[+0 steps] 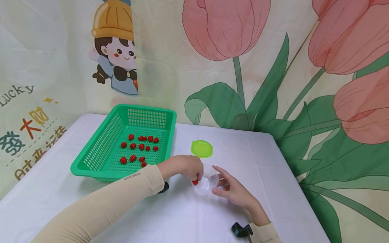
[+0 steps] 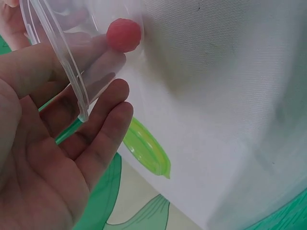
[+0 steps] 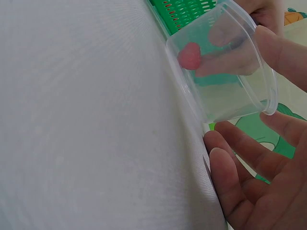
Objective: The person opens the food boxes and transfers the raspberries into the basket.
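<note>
A clear plastic cup (image 1: 203,190) stands on the white tablecloth, with a raspberry (image 3: 190,56) at its bottom. From above, my left hand (image 1: 192,167) reaches into the cup. Its thumb and a finger lie close by the raspberry, one fingertip touching it, but no firm pinch shows. Other fingers of that hand stretch outside the rim in the left wrist view. My right hand (image 1: 232,189) holds the cup from the right, thumb and forefinger spread against its rim, the remaining fingers loosely bent below.
To the left sits a green plastic basket (image 1: 91,167) with several raspberries (image 1: 133,146) spread over its floor. A lime-green lid (image 1: 202,149) lies behind the cup. A printed cloth (image 1: 161,60) with tulips hangs along the table's back edge.
</note>
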Available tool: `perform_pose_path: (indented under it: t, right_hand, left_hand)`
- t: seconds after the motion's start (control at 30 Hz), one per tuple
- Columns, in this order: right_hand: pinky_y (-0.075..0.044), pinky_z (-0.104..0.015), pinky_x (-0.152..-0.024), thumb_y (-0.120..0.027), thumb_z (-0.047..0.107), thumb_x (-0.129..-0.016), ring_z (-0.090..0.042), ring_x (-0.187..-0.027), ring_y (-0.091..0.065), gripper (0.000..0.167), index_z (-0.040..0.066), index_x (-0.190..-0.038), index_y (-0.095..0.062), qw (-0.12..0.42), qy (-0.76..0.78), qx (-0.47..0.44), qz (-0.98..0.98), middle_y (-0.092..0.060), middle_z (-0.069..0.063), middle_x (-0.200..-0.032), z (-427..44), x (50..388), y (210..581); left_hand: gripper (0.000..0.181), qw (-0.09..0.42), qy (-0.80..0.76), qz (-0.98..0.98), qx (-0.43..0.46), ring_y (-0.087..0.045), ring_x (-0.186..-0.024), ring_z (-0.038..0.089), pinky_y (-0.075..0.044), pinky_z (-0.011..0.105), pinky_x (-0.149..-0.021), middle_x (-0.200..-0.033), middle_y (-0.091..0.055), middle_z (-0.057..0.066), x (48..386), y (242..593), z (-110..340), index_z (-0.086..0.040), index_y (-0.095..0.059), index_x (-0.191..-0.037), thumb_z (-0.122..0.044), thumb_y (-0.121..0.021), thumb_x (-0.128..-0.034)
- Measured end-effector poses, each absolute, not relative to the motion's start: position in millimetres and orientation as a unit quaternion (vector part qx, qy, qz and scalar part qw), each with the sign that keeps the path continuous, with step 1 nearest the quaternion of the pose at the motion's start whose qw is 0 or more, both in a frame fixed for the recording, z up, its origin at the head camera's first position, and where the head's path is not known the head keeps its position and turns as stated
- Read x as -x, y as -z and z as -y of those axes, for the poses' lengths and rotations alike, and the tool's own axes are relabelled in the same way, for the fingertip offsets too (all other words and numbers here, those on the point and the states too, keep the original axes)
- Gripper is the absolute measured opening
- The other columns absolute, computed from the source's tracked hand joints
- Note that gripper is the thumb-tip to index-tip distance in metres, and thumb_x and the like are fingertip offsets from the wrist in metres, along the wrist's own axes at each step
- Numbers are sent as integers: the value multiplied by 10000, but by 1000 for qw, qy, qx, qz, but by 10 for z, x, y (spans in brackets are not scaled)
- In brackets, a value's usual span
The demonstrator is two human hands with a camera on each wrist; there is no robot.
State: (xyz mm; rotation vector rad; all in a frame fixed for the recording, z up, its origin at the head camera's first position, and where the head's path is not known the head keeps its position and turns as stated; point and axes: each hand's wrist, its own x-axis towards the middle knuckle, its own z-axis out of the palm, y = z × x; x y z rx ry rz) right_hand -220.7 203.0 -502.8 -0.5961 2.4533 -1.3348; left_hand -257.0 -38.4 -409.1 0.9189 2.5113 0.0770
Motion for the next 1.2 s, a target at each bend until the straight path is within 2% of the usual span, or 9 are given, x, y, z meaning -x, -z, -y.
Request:
perform_pose_path:
  t: [0.33,0.67,0.9,1.2]
  right_hand:
    - [-529,-302,-995,-802,260,-970,-223,-1206,-623,805,314,-1649,-372,144,468,219,-844,-591,-95,-1391,-2048,2218,5040]
    - [-530,-295,-1006,-795,249,-977,-235,-1211,-629,807,240,-1658,-363,143,472,231,-838,-603,-104,-1371,-2065,2226,5039]
    - [-527,-292,-1005,-802,300,-970,-225,-1212,-624,802,286,-1648,-376,140,470,232,-840,-618,-94,-1360,-2070,2227,5053]
    - [-532,-283,-977,-794,260,-978,-234,-1201,-632,787,276,-1646,-377,144,473,235,-837,-635,-98,-1356,-2064,2236,5063]
  left_hand:
    - [21,239,-36,-907,-345,-561,-870,114,-516,284,-805,-908,-677,-96,2558,4114,409,-213,-773,-959,-194,-780,-962]
    - [34,229,-43,-908,-348,-536,-880,87,-496,276,-792,-852,-663,-133,2613,4201,395,-235,-813,-917,-206,-831,-914]
    - [113,218,-27,-912,-347,-525,-850,97,-488,263,-760,-797,-649,-123,2616,4223,358,-236,-795,-827,-155,-827,-899]
    - [97,207,-44,-916,-342,-544,-834,104,-511,268,-785,-796,-663,-113,2590,4245,367,-217,-802,-850,-142,-829,-904]
